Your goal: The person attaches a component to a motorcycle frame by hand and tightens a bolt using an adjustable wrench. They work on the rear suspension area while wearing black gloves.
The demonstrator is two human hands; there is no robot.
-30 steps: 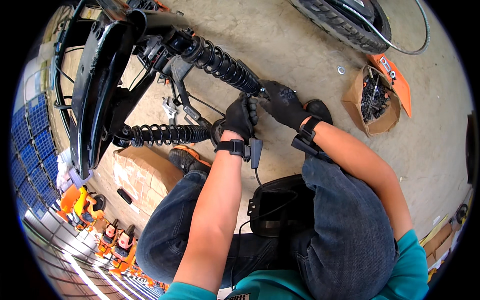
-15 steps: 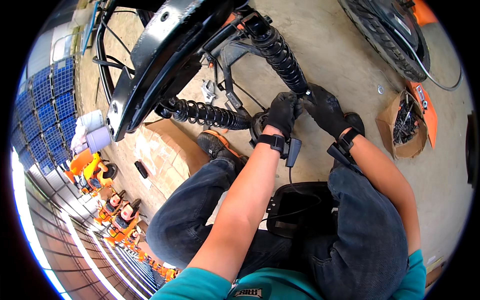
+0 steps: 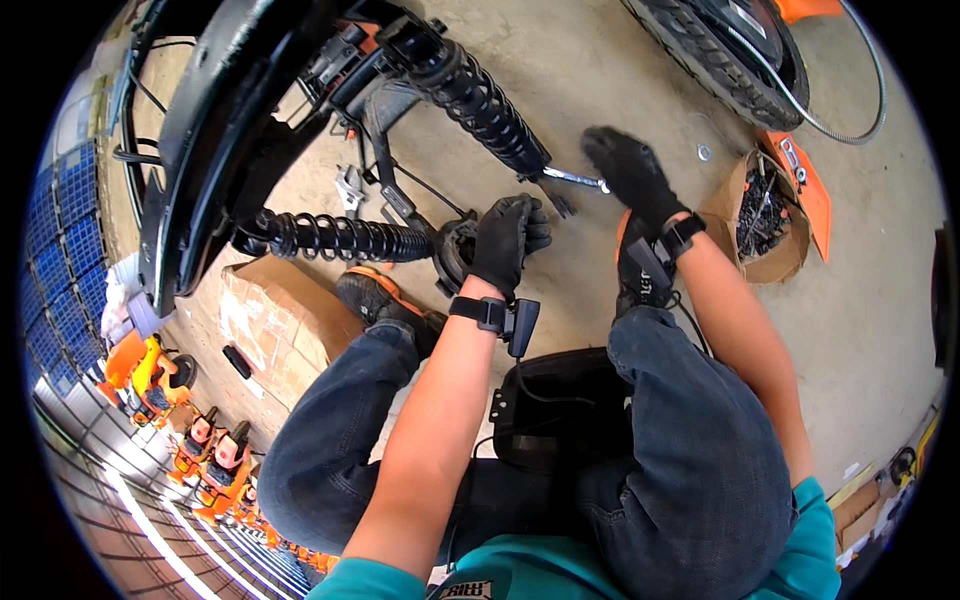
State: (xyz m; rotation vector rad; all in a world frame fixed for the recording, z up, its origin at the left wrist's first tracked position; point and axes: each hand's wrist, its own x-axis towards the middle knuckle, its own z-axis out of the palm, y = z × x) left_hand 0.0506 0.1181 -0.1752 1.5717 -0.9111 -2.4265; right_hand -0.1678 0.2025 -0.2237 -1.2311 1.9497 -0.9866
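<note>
A: Got how far along, judging by the view?

B: Looked partway through. Found both coil-spring shock absorbers in place by their upper ends at the black frame: the far shock absorber and the near shock absorber.

A: Saw the wrench where?

B: Spotted the silver wrench at the lower end of the far shock absorber, jutting toward the right hand. Took the work at that end as unfinished, with any fastener too small to make out.

A: And read the hands how?

B: Read the right one as open, with gloved fingers blurred and outstretched just beyond the wrench's free end, not wrapped around the handle. Made out curled fingers on the left hand, just beside the black drum-shaped part; could not tell whether gripping anything.

A: Judged anything else left?

B: Noticed the knobby-tyred wheel well apart from the frame; could not say if meant for fitting there. Nor could tell tightening from loosening, so left the direction of the work open. Noted also a carton of small dark parts near the right forearm.
</note>
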